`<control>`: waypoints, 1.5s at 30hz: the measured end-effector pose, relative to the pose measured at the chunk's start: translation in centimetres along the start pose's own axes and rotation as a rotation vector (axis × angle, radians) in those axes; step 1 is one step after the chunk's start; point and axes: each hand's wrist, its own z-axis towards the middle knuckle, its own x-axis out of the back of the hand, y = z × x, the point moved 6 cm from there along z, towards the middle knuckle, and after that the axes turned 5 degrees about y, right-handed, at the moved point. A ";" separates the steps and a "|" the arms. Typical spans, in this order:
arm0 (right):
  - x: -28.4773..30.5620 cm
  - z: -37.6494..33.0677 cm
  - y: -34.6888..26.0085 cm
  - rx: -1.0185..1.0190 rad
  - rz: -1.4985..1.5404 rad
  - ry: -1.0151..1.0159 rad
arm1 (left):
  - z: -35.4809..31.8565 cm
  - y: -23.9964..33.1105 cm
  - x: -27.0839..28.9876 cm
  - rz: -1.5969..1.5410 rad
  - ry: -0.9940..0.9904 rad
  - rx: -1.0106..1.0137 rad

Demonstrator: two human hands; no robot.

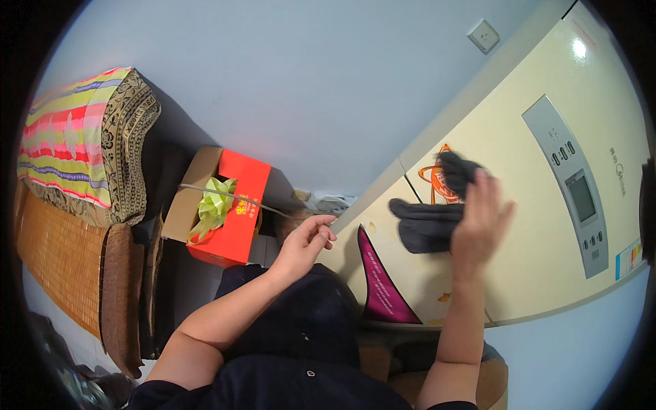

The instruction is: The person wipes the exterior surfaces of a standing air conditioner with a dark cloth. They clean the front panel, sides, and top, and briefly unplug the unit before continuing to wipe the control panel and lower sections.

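Note:
My right hand (475,229), smeared by motion, holds a dark grey cloth (430,227) in front of the cream refrigerator door (506,266). Finger-like lobes on the cloth make it look like a glove; one part sticks up and others point left. Part of an orange printed sticker (437,174) shows behind it. Near the refrigerator's left edge, my left hand (304,246) has its fingers curled in and the thumb close against them. Whether anything is between these fingers is hidden.
A red cardboard box (239,205) holding yellow-green wrapping (215,205) stands at the left, crossed by a grey cable (263,205). Further left, a striped cloth (72,140) covers a stack beside a bamboo mat (65,256). A wall socket (484,36) and a control panel (574,184) are at the right.

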 end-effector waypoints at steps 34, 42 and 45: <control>-4.6 -13.9 -7.1 -0.822 1.283 -0.041 | 0.5 -3.0 -5.4 0.352 -0.083 -0.018; -4.7 -14.1 -10.2 -1.600 2.561 -0.109 | -0.3 -0.9 -6.5 0.416 -0.306 -0.126; -4.5 -14.2 -10.3 -1.564 2.634 -0.120 | -0.2 -0.7 -5.9 0.405 -0.299 -0.093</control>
